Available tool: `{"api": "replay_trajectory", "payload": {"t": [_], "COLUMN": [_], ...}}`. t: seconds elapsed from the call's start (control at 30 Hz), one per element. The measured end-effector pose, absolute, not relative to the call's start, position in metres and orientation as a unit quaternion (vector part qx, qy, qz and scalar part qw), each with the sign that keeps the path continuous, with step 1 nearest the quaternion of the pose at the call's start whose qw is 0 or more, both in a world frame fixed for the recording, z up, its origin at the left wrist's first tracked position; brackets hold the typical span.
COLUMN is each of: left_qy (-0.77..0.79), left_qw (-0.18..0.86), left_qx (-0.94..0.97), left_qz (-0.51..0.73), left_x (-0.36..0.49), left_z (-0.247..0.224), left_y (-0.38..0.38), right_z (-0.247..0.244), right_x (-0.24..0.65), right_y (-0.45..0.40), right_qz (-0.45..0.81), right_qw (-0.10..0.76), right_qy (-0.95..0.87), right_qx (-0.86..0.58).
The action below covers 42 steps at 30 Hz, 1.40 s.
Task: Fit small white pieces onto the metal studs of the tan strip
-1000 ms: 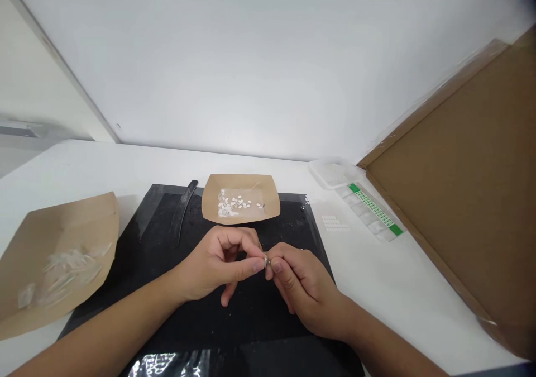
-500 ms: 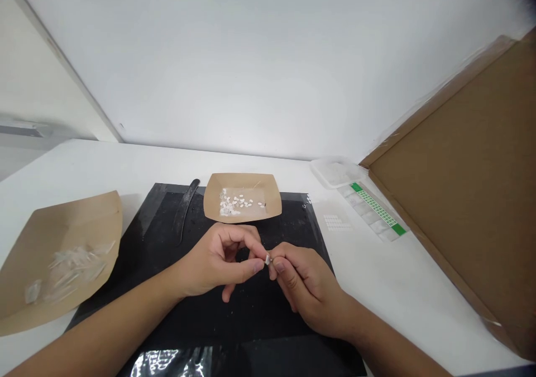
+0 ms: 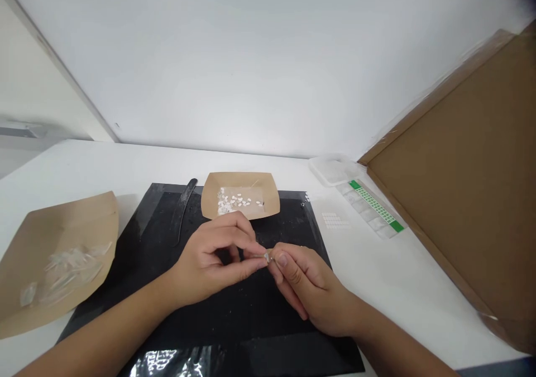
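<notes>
Over the black mat (image 3: 234, 321), my two hands meet at their fingertips. Thumb and index finger of my left hand (image 3: 221, 257) are pinched on a tiny whitish piece (image 3: 267, 257), too small to name. My right hand (image 3: 307, 287) is closed, its thumb pressed against the curled index finger beside that piece. A small metallic bit shows at the right fingertips; the rest of what they grip is hidden. Just beyond the hands stands a brown paper tray (image 3: 271, 195) with several small white oval pieces (image 3: 239, 200) in it.
At left, another paper tray (image 3: 90, 209) holds clear plastic pieces (image 3: 71, 265). A dark curved nail file (image 3: 184, 209) lies on the mat. To the right are white stickers (image 3: 334, 220), a clear compartment box with a green strip (image 3: 377, 206), a translucent lid (image 3: 333, 170) and a cardboard sheet (image 3: 460, 187).
My left hand's fingers have straightened and drawn closer together around the tiny piece. The right hand stays nearly in place. The view has shifted slightly.
</notes>
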<state>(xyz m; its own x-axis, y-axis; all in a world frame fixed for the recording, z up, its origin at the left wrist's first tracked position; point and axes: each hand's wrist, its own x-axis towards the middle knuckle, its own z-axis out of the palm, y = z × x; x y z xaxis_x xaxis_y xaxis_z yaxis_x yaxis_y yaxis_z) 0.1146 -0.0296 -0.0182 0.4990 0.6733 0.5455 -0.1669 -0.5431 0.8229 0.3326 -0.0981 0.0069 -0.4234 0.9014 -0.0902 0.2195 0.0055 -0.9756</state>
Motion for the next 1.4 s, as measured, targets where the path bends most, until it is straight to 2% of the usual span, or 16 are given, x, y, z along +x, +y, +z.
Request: {"api": "replay_trajectory", "payload": {"t": [0.2,0.4,0.67,0.83,1.07,1.4], "left_qy": [0.134,0.125,0.113,0.126,0.163,0.188], "left_qw": [0.310,0.275,0.292,0.305,0.336,0.402], "left_qx": [0.801,0.817,0.830,0.835,0.817,0.783], "left_qz": [0.495,0.491,0.461,0.440,0.440,0.436], "left_x": [0.116,0.117,0.114,0.112,0.115,0.118], "left_z": [-0.017,-0.019,-0.021,-0.029,-0.028,-0.027], "left_y": [-0.035,-0.035,-0.037,-0.039,-0.041,-0.041], "right_z": [0.006,0.003,0.009,0.005,0.007,0.002], "right_x": [0.333,0.331,0.330,0.330,0.332,0.336], "right_y": [-0.098,-0.097,-0.098,-0.099,-0.101,-0.094], "right_qz": [0.618,0.627,0.619,0.606,0.484,0.408], "right_qw": [0.312,0.312,0.280,0.289,0.321,0.323], "right_qy": [-0.594,-0.589,-0.613,-0.614,-0.705,-0.760], "right_qx": [-0.409,-0.403,-0.403,-0.416,-0.408,-0.389]}}
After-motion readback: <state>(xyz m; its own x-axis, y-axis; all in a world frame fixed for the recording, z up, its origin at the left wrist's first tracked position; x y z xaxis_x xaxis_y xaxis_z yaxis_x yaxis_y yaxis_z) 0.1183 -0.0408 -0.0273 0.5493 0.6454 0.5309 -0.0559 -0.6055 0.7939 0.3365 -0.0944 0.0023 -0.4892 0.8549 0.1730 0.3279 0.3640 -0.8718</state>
